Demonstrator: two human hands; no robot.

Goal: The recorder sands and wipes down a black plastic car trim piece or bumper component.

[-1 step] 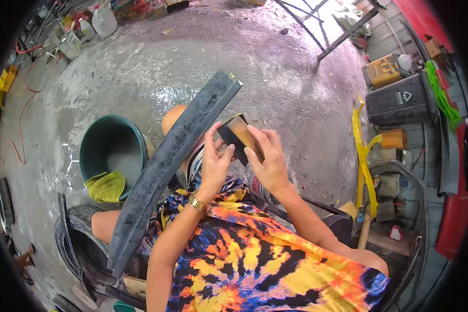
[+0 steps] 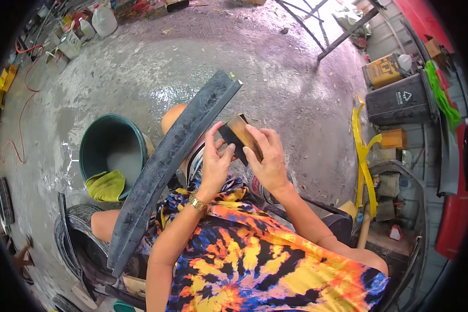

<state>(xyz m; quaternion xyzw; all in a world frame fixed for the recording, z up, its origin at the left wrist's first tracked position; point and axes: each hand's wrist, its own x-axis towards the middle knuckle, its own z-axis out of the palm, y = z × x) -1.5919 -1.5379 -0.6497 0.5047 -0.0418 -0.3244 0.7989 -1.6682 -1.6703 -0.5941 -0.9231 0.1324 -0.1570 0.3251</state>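
Observation:
In front of me, both hands grip a piece of sandpaper (image 2: 237,136), black on one side and brownish-tan on the other. My left hand (image 2: 216,162) pinches its dark left part between thumb and fingers. My right hand (image 2: 268,158) closes on the tan right part. Whether a block sits inside the sandpaper is not clear. A long dark-grey car trim panel (image 2: 174,158), smeared with pale marks, rests slantwise over my legs, just left of my left hand. Neither hand clearly grips the panel.
Left of the panel stands a green bucket (image 2: 91,138) with a yellow-green cloth (image 2: 105,186) over its rim. A tyre (image 2: 83,229) lies nearer me. Yellow strips (image 2: 356,135) and a dark bin (image 2: 398,101) line the right side. Plastic jugs (image 2: 104,22) stand far left.

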